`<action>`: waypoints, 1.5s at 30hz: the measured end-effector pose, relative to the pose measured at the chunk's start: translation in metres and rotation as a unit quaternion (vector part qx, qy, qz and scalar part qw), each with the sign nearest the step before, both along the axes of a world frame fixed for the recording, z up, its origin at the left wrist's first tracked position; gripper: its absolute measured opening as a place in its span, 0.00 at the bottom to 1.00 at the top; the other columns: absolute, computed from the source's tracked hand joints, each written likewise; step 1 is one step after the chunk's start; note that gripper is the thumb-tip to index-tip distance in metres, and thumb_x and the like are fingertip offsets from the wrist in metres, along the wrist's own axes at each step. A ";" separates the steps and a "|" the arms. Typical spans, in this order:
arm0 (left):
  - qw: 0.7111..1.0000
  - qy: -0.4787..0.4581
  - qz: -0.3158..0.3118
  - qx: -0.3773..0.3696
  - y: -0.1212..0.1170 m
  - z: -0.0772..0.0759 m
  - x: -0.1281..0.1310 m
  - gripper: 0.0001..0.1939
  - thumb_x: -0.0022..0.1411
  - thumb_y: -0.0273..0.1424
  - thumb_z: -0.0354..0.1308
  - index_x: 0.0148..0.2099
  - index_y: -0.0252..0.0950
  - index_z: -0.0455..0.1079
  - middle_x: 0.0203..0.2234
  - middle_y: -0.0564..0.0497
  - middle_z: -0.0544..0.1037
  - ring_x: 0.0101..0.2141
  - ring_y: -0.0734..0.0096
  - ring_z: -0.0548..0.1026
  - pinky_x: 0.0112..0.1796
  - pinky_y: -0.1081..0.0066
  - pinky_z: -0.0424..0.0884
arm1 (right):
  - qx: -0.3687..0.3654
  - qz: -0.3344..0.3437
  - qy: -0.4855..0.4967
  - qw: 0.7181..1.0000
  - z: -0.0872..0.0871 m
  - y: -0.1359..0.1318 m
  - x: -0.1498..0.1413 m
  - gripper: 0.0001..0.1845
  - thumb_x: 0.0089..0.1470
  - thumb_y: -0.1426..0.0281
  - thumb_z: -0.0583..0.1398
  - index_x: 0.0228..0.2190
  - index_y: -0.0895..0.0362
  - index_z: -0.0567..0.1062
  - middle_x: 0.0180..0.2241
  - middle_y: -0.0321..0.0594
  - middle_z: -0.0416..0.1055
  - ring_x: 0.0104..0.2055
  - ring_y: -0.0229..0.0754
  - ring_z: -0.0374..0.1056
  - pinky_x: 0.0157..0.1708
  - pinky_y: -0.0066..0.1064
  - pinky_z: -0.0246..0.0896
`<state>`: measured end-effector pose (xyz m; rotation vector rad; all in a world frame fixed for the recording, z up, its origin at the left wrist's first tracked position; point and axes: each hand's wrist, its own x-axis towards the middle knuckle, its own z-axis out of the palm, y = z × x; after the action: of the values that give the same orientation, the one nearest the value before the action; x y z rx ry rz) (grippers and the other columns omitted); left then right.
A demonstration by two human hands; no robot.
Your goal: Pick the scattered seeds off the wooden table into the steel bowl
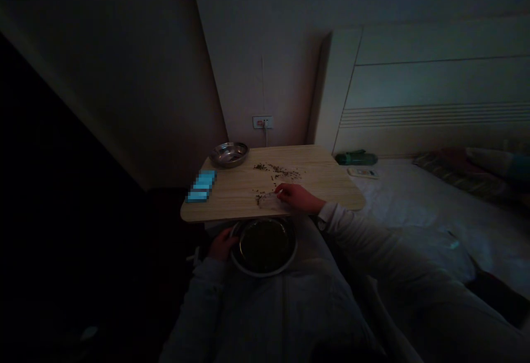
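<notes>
My left hand [222, 244] is closed on the left rim of a round bowl [264, 272] in my lap, just below the table's front edge. A dark mass [265, 244] shows inside the bowl; it is too dim to name. Over the front of the table my right hand [296, 197] has its fingers bent together. At those fingertips lies a pale, see-through flat piece [270, 201], its kind unclear. Small dark grains [260, 197] are beside this piece, and more dark grains [285, 172] are strewn farther back on the wooden tabletop [327, 181].
A metal bowl [229, 156] stands at the table's back left corner, with a lit phone [201, 186] in front of it. On the bed to the right lie a green bottle [356, 158] and a pale remote control [363, 172]. A wall socket [263, 122] holds a plug.
</notes>
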<state>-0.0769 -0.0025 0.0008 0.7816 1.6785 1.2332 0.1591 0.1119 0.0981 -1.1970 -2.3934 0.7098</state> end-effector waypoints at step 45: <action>0.999 -0.014 -0.029 0.004 -0.001 -0.011 -0.010 0.15 0.32 0.31 0.60 0.30 0.37 0.73 0.25 0.52 0.78 0.38 0.57 0.74 0.43 0.60 0.65 | 0.005 -0.016 -0.015 1.000 -0.004 -0.005 -0.003 0.13 0.52 0.74 0.54 0.39 0.63 0.73 0.29 0.41 0.72 0.30 0.35 0.64 0.31 0.25 0.55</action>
<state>-0.0866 -0.0032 -0.0100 0.8080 1.6177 1.2051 0.1560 0.1069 0.0942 -1.2486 -2.3942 0.6744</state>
